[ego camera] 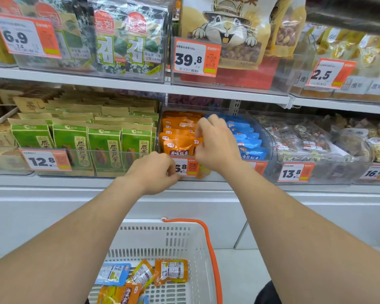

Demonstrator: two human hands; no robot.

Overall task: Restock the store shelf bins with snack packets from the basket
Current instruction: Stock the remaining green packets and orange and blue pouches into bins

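The orange packets (pixel 178 137) stand in rows on the left side of a clear bin (pixel 269 137) in the middle of the frame. The blue packets (pixel 248 139) stand in rows on the right side of the same bin.

Your right hand (pixel 215 141) is inside the bin, right where orange meets blue. Its fingers bend down and seem to pinch the top of one of the orange packets. Your left hand (pixel 154 172) is lower, at the front wall of the bin, touching the price tag (pixel 188 167). Its fingers are curled around the front edge.

The bin looks nearly full, so much of the job seems done. It is not finished, though. The white basket (pixel 162 224) sits at the bottom of the frame, under your arms. Inside it lie a few more snacks: an orange pack (pixel 171 272), a blue pack (pixel 113 273) and some others in a loose pile. You need to put those in the bin too, orange with orange and blue with blue.

To the left of the bin, another bin holds green bags (pixel 105 145) packed close together.
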